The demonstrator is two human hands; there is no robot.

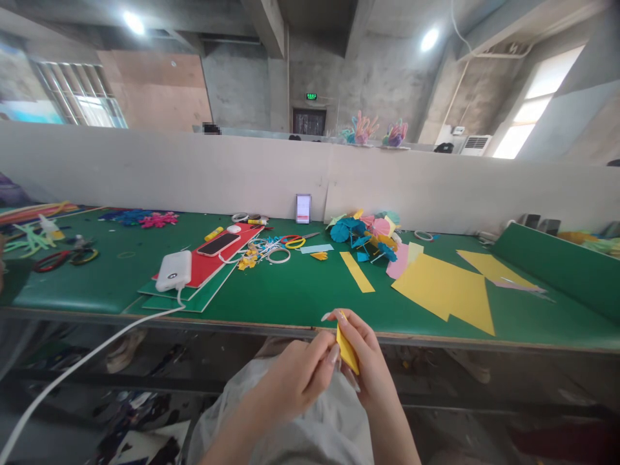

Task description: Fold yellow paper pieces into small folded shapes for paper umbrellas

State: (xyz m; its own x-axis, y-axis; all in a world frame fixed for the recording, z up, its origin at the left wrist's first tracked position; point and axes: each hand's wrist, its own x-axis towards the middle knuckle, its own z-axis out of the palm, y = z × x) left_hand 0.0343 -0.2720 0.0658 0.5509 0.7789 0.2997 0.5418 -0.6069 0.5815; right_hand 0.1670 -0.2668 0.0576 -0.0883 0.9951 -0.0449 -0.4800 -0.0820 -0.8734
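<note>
A small folded piece of yellow paper (pixel 347 350) is held in front of the table's edge, over my lap. My right hand (pixel 364 352) grips it along the right side, with the fingers curled behind and over its top. My left hand (pixel 305 371) is closed at its left edge, thumb and forefinger pinching the paper. Beyond my hands, a yellow paper strip (pixel 357 272) lies flat on the green table (pixel 285 297). Large yellow sheets (pixel 443 290) are to the right, and several coloured paper umbrellas (pixel 361 234) are heaped behind the strip.
Yellow-handled scissors (pixel 294 242) lie among paper scraps at the middle back. A white power bank (pixel 174 270) with a cable and a phone (pixel 219 243) rest on red and green boards at left. Another phone (pixel 303 208) leans against the white partition (pixel 242 168).
</note>
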